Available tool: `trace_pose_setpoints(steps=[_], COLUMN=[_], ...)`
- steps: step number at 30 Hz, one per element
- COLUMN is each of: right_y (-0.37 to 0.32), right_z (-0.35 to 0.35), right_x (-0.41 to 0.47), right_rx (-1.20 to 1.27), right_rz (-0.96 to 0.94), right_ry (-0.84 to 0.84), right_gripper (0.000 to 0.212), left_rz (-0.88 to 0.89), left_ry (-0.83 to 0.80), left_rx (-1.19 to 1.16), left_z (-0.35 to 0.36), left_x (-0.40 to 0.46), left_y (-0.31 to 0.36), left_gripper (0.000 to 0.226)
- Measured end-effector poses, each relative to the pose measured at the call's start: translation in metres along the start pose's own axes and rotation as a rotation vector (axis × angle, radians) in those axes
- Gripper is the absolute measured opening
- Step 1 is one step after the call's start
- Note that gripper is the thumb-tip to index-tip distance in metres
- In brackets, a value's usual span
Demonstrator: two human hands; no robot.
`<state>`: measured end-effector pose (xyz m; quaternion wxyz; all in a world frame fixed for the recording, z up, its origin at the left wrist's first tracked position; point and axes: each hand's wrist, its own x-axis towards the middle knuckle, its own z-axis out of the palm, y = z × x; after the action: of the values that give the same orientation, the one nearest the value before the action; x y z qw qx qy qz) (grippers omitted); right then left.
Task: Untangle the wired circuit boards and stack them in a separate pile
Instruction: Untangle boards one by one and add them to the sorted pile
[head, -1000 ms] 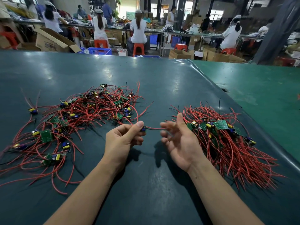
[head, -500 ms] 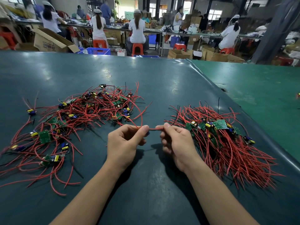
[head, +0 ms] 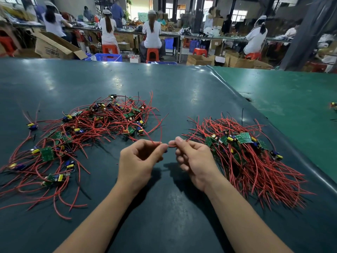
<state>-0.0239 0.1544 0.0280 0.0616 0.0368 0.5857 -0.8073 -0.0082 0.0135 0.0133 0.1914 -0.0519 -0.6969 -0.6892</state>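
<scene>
A tangled heap of small green circuit boards with red wires [head: 82, 136] spreads over the left of the dark green table. A tidier pile of boards with wires combed toward me [head: 242, 154] lies on the right. Between them, my left hand [head: 140, 161] grips a small board with a blue part, mostly hidden by its fingers, and a red wire loop [head: 160, 130] rises from it. My right hand [head: 193, 157] pinches the wire end at its thumb and forefinger, just to the right of the left hand.
The dark table mat [head: 164, 88] ends at a raised seam [head: 255, 110] on the right, with a lighter green table [head: 291, 99] beyond. A stray board [head: 333, 105] lies at the far right edge. Seated workers, cardboard boxes and a blue crate [head: 109, 57] fill the background.
My right hand was open a second ago and has since closed on the wire beside the left hand. Both hands have lifted slightly, and the red wire now arcs up in a loop.
</scene>
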Motion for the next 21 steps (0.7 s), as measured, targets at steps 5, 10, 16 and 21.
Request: trace_pose_setpoints(steps=[5,10,16,21], right_y=[-0.001,-0.004,-0.008,-0.01], right_z=[-0.003,-0.005,-0.008,-0.015], right_x=[0.001,0.005,0.009,0.01], right_rx=[0.016,0.075,0.328,0.415], right_rz=[-0.023,-0.092,-0.167,-0.184], right_ry=[0.052,0.142,0.21,0.302], right_gripper=[0.025,0.024,0.026,0.017], left_rz=[0.003,-0.011,-0.136,-0.218], left_ry=[0.023,0.022,0.046,0.026], left_rx=[0.028,-0.003,-0.168,-0.259], left_z=[0.002,0.003,0.001,-0.004], left_x=[-0.001,0.001,0.007,0.009], left_y=[0.001,0.002,0.005,0.001], left_gripper=[0.018,0.011,0.025,0.023])
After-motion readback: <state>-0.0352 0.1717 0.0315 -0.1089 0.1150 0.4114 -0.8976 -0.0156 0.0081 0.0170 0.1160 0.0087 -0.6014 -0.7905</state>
